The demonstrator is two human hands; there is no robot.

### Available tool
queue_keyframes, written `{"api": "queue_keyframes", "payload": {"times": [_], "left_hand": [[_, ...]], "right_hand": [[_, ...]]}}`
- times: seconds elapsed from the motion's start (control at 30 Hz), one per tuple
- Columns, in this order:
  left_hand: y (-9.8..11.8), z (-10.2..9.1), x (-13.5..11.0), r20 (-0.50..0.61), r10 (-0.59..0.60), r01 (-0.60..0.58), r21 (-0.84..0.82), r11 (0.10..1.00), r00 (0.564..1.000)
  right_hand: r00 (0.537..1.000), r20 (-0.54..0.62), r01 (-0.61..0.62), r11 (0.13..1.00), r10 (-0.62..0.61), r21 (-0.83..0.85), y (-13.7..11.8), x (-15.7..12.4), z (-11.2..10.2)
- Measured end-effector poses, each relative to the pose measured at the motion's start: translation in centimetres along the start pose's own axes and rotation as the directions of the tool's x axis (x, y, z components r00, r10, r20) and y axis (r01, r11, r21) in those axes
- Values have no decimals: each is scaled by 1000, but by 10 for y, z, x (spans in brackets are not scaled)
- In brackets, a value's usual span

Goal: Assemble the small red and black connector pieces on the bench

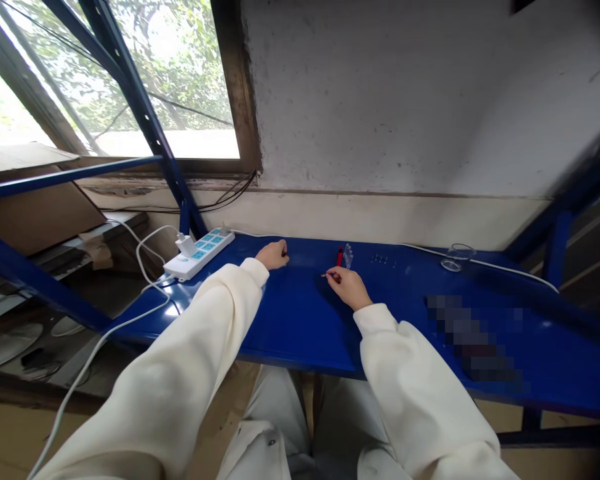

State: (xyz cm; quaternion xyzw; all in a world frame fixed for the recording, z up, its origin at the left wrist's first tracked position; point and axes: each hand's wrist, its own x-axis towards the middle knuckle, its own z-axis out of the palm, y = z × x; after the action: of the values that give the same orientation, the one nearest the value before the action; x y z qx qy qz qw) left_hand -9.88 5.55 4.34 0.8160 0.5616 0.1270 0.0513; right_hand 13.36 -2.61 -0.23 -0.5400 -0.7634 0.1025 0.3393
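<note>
My left hand [273, 255] rests on the blue bench top [300, 320] with its fingers curled into a loose fist; what it holds, if anything, is hidden. My right hand [347, 285] lies further right, pinching a thin small item at its fingertips that is too small to name. Just beyond the right hand stand a small red object [339, 256] and a small clear ridged piece [349, 256]. A row of tiny dark parts [383, 259] lies to their right. Both arms wear cream sleeves.
A white power strip [199, 253] with blue sockets and a plugged-in charger sits at the bench's left end, its cables trailing off the edge. A clear shallow dish [457, 257] sits at the back right beside a white cable. A blurred patch [475, 340] covers part of the bench. Blue frame struts rise on both sides.
</note>
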Motion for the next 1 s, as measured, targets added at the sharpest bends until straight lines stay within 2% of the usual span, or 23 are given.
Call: {"api": "queue_keyframes", "payload": {"times": [0.27, 0.67, 1.0], "left_hand": [[-5, 4, 0, 4, -12, 12, -4, 1000, 1000], [-5, 17, 1, 7, -52, 52, 4, 999, 999], [1, 18, -1, 38, -70, 70, -1, 998, 997]], "right_hand": [[1000, -7, -2, 1000, 2, 2, -1, 0, 0], [1000, -16, 14, 1000, -14, 8, 2, 0, 1], [1000, -16, 10, 1000, -10, 6, 2, 1, 1]]}}
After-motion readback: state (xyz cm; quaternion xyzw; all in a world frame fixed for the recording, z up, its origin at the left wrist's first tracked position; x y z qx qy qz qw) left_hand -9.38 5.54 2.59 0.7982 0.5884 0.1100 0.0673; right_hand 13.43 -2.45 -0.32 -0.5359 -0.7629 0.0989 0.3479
